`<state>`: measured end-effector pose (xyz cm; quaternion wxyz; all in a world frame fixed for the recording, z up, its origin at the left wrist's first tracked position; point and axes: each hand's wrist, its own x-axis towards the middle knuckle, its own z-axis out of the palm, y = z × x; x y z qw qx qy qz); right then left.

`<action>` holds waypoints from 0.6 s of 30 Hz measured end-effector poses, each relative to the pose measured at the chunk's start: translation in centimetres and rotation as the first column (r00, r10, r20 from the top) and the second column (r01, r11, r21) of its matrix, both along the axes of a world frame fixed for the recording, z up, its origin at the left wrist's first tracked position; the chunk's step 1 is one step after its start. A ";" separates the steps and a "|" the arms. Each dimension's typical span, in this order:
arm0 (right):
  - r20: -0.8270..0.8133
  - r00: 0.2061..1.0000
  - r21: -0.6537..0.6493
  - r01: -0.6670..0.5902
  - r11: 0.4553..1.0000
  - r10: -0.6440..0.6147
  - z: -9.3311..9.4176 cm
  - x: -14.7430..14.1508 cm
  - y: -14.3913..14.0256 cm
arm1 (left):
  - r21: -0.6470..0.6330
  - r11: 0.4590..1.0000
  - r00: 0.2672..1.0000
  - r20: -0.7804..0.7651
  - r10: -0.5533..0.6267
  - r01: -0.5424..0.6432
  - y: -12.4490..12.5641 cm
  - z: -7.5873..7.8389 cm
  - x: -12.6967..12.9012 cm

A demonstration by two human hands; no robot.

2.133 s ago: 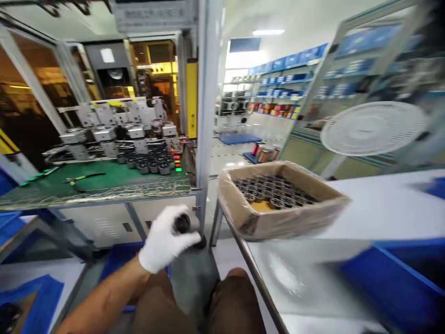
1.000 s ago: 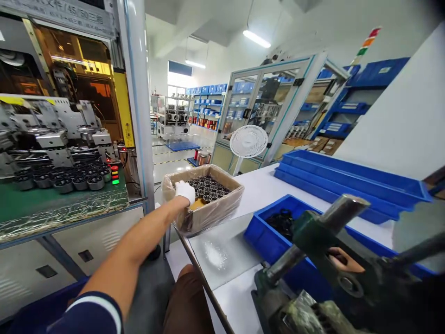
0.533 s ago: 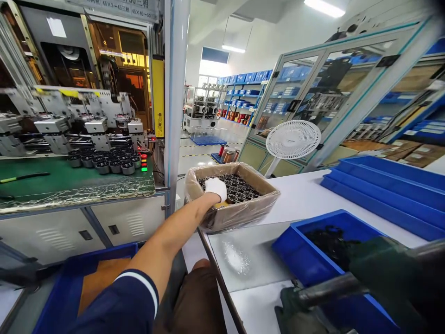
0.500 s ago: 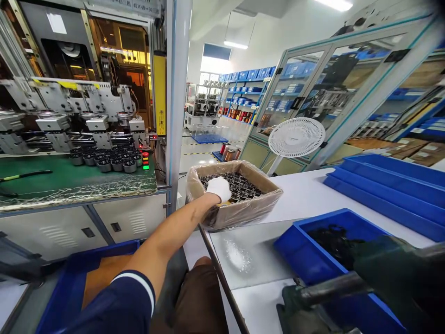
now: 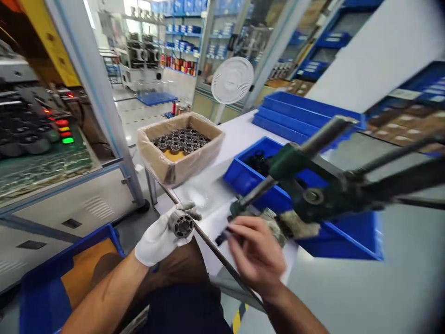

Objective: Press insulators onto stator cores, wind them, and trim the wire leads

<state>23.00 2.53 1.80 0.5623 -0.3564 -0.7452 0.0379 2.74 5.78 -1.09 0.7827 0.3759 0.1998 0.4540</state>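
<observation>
My left hand (image 5: 158, 239), in a white glove with grey fingertips, is wrapped round a grey motor stator (image 5: 183, 226) with a slotted end face tilted up towards me. Bare and smeared by motion, my right hand (image 5: 257, 250) pinches a small black plastic part (image 5: 222, 236) just in front of a green hand press (image 5: 295, 181). The part's exact shape is blurred. Rows of similar stators (image 5: 184, 139) stand in a plastic-lined cardboard box (image 5: 187, 167) at the table's far end. Dark parts (image 5: 259, 162) lie in a blue bin (image 5: 239, 178) behind the press.
Stacked blue trays (image 5: 299, 116) and a white fan (image 5: 232, 81) stand beyond the box. The press's long lever (image 5: 410, 181) reaches out to the right. At left is a machine bench (image 5: 79, 144) with lights, and a blue bin (image 5: 38, 287) below.
My left hand has come back from the cardboard box with a stator in it. My right hand has come into view with a small black part. The view has swung right and down.
</observation>
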 end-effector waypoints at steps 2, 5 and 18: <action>-0.054 0.998 -0.037 -0.036 0.999 0.034 0.1 -1.3 -0.9 | 0.088 0.996 0.998 -0.055 -0.004 0.009 -0.8 0.3 0.3; -0.050 0.994 -0.076 -0.101 0.992 0.097 0.5 -3.3 -0.8 | 0.195 0.981 0.965 -0.252 0.073 -0.023 -1.9 0.7 -0.1; 0.295 0.952 0.081 -0.114 0.990 0.086 -0.9 -2.3 -0.8 | 0.149 0.986 0.914 -0.386 0.123 -0.069 -3.1 1.3 -0.4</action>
